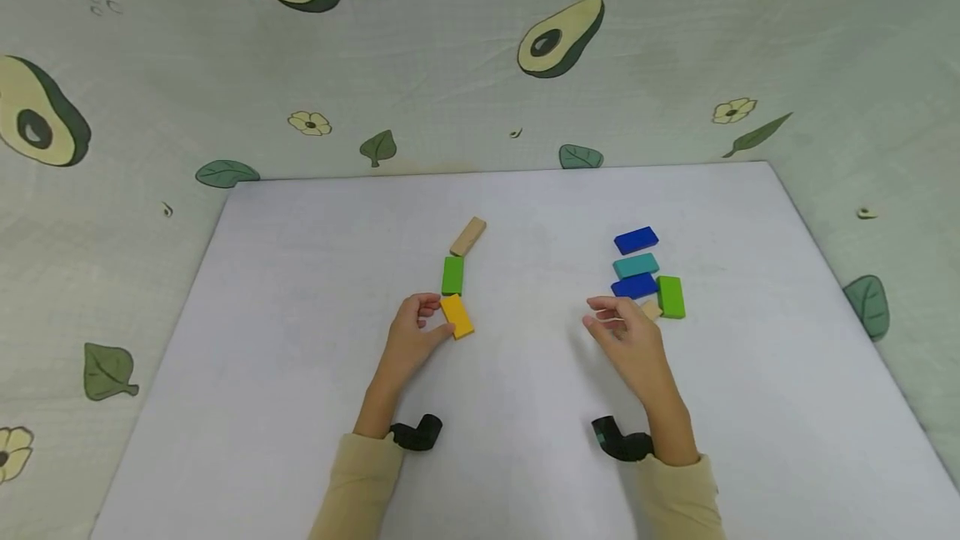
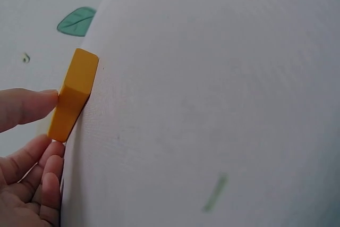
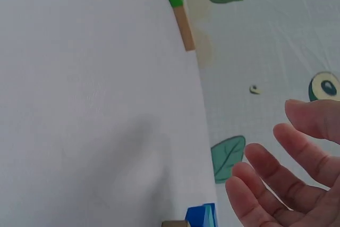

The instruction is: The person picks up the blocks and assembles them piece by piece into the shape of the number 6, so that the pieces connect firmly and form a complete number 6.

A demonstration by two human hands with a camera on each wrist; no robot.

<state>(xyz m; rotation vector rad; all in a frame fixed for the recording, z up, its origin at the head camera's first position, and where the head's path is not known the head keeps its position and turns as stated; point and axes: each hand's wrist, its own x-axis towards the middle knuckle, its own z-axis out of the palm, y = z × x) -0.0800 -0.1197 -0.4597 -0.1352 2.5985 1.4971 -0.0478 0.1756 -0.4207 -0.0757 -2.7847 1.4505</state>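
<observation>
In the head view my left hand (image 1: 415, 330) has its thumb and index finger at the yellow-orange block (image 1: 457, 317), pinching it at its left side. The left wrist view shows the thumb against the orange block's (image 2: 77, 89) side and a fingertip at its lower end. That block lies at the near end of a row with a green block (image 1: 452, 275) and a plain wooden block (image 1: 468, 237). My right hand (image 1: 628, 336) holds nothing; its fingers are loosely bent beside a wooden block (image 1: 651, 309), which it partly hides.
On the right lie a blue block (image 1: 636, 240), a teal block (image 1: 636, 266), another blue block (image 1: 633, 286) and a green block (image 1: 671, 297). They rest on a white table (image 1: 540, 440). An avocado-print cloth (image 1: 450, 65) hangs behind and spreads around it.
</observation>
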